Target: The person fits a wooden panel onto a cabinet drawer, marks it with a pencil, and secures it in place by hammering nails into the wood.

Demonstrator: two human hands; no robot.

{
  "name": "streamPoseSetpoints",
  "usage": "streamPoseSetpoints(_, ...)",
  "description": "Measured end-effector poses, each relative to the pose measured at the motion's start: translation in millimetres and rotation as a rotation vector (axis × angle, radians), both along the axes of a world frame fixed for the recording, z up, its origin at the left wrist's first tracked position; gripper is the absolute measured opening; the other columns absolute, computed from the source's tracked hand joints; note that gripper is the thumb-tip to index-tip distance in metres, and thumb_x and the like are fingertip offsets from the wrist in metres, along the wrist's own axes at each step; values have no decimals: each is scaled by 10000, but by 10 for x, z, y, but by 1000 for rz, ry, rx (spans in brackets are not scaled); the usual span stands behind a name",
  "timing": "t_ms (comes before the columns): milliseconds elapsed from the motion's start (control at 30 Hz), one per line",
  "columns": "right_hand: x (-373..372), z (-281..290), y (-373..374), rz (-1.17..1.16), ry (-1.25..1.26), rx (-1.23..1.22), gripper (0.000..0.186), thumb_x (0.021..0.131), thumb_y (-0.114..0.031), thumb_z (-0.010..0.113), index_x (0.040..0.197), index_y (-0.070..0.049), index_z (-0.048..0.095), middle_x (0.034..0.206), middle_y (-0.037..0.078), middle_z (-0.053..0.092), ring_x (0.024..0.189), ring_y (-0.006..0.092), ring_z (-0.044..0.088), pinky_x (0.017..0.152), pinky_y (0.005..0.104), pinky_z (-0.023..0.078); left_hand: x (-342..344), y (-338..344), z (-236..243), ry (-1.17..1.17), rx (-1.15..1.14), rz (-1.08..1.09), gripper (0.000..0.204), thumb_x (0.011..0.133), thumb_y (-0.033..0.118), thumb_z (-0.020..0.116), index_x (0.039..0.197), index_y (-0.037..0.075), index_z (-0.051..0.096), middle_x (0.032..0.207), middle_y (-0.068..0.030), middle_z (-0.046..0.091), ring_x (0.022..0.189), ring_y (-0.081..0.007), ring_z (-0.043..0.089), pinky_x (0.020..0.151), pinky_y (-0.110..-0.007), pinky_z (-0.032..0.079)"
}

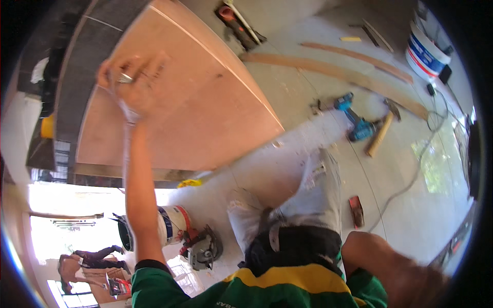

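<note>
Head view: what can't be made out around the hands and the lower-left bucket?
Left hand, head view: motion blur hides its exact finger positions and what the small shiny thing is.
Right hand, head view: unseen; the blurred right forearm runs toward the dark rim.
Bucket, head view: the left forearm covers part of it.

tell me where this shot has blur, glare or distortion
In the head view, the left grip looks smeared and ghosted against the pinkish-brown panel; in the head view, daylight burns out the lower left and a reflection brightens the tiled floor at right; in the head view, fisheye distortion bends edges toward the black rim, though the cordless drill reads fairly clearly.
</note>
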State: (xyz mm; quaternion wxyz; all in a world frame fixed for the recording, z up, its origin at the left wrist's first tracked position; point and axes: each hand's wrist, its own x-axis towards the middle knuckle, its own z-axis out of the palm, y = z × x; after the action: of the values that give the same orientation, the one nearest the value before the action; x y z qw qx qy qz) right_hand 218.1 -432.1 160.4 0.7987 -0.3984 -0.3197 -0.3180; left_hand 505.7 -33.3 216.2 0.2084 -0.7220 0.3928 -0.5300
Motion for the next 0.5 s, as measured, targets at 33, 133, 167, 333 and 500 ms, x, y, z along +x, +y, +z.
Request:
streamPoseSetpoints(33,13,-70,-124,-36,6,-13,140,914,-102,620,1039,-42,636,897,46,636,626,146,570,576,296,466,13,-31,117,-10,17,-7,274,759,166,759,1031,200,751,936,52,664,1008,-151,562,1006,-405,342)
streamPoseSetpoints(133,602,-904,-146,-275,371,-61,125,930,-77,590,1032,-12,624,902,59,641,609,133,562,555,269,457,20,108,279,17,62,12,271,780,159,735,1047,198,745,973,38,660,1038,-161,555,1014,-404,350)
streamPoseSetpoints(167,820,-1484,-96,-360,598,-132,122,936,-69,580,1030,-3,620,903,63,643,603,128,560,549,260,454,29,198,294,21,85,30,270,786,156,727,1053,197,743,985,33,659,1048,-165,553,1017,-404,353)
streamPoseSetpoints(333,-767,-4825,-1274,-751,1124,-1769,655,771,-395,732,1188,74,546,1035,270,631,902,459,594,768,555,471,33,277,107,75,-39,1,269,820,144,687,1080,192,734,1048,10,652,1097,-183,542,1030,-403,367)
streamPoseSetpoints(500,-1079,-4660,-420,-300,1760,-1520,851,673,-561,790,1220,24,501,1182,300,567,1150,438,524,944,497,451,-130,72,-44,52,-13,19,272,853,131,647,1108,188,724,1110,-13,646,1146,-201,530,1044,-402,380)
